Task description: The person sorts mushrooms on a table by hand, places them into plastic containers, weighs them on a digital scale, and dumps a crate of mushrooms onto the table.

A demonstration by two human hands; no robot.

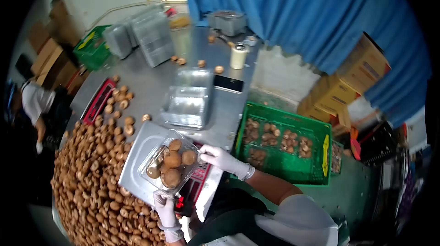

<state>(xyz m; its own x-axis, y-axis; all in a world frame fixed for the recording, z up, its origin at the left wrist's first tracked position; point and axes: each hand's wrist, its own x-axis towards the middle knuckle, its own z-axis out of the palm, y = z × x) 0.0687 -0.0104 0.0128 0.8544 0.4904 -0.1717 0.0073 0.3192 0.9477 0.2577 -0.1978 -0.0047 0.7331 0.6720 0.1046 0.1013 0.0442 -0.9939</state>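
Observation:
Both my hands wear white gloves and hold a clear plastic tray (187,175) of several brown mushrooms (172,160). My right hand (225,160) pinches the tray's right corner between thumb and fingers. At the near edge, the fingers of my left hand (165,208) are closed on the rim. Beneath the tray is the metal platform of a scale (131,175); whether they touch I cannot tell. Red digits glow on the scale's display (179,202), close to my left hand. A large heap of loose mushrooms (94,177) lies to the left.
Stacked clear trays (185,108) stand beyond the scale, near a black phone (228,84) and a pale bottle (238,56). On the right, a green crate (284,163) holds several filled packs. Cardboard boxes (332,90) stand behind it. Another person (39,104) is at far left.

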